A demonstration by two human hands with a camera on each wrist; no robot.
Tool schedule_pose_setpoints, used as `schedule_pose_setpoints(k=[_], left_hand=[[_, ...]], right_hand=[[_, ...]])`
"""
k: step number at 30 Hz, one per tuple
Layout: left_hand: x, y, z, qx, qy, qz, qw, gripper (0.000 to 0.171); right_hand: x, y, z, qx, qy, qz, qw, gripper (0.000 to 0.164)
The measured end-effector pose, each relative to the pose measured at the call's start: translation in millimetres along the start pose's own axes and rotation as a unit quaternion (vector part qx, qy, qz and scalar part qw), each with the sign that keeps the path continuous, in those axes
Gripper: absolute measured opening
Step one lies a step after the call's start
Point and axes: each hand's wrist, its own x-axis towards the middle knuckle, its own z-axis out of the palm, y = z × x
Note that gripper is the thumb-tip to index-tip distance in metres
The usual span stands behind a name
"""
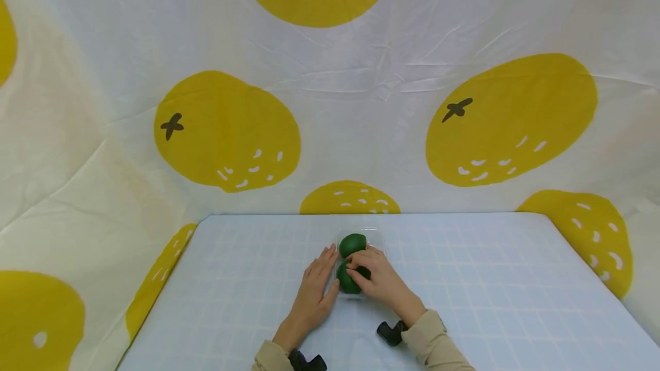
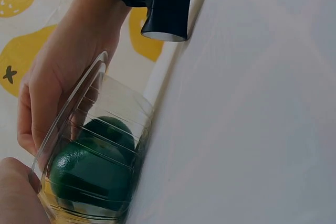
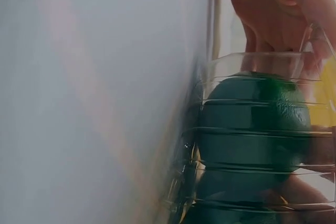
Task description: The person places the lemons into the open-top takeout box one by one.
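A clear plastic container (image 1: 376,238) with ribbed walls stands on the table, holding two dark green limes, one behind the other. Its far lime (image 1: 353,244) sits beyond the right fingertips. Over the near lime (image 1: 348,280), my right hand (image 1: 384,279) reaches in from the right, its thumb and bent fingers gripping the fruit's top. My left hand (image 1: 311,293) lies along the container's left side with straight fingers, the thumb at the near left corner. Through the ribbed wall, a lime (image 2: 92,174) shows in the left wrist view and another view of the fruit (image 3: 252,119) in the right.
A pale checked cloth (image 1: 495,285) covers the table. Behind and beside it hangs a white curtain (image 1: 361,130) printed with yellow fruit. Black wrist camera mounts (image 1: 391,333) sit at both wrists, low over the cloth.
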Motion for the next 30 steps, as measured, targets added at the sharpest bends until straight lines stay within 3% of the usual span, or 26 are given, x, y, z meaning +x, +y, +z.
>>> schedule_pose_setpoints(k=[11, 19, 30], left_hand=[[0.2, 0.8, -0.8, 0.000, -0.001, -0.001, 1.0000, 0.056], [-0.8, 0.9, -2.5, 0.002, 0.003, 0.003, 1.0000, 0.055], [-0.9, 0.7, -2.2, -0.016, 0.006, 0.004, 0.9998, 0.055]], right_hand=[[0.4, 0.7, 1.5, 0.017, 0.002, 0.013, 1.000, 0.015], [-0.4, 2.0, 0.9, 0.045, 0.002, 0.016, 0.999, 0.002], [2.1, 0.0, -16.8, 0.077, 0.031, 0.008, 0.997, 0.009]])
